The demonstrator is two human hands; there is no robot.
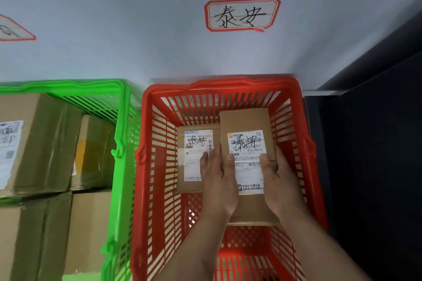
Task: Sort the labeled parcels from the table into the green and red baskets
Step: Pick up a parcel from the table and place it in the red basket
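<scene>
- Pale blue-grey wall (137,29) across the upper frame.
- Red-bordered handwritten sign (242,14) upper centre; another sign (13,29) at left edge.
- Dark cabinet (376,143) at right.

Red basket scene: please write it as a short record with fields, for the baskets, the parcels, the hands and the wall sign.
red basket: below the wall sign, holds two parcels
held parcel: label up, gripped at both sides inside the red basket
left hand: grips its left edge
right hand: grips its right edge
second parcel: lies left of it, label up
green basket: left of the red one, full of cardboard boxes
wall sign: red border, handwritten
</scene>
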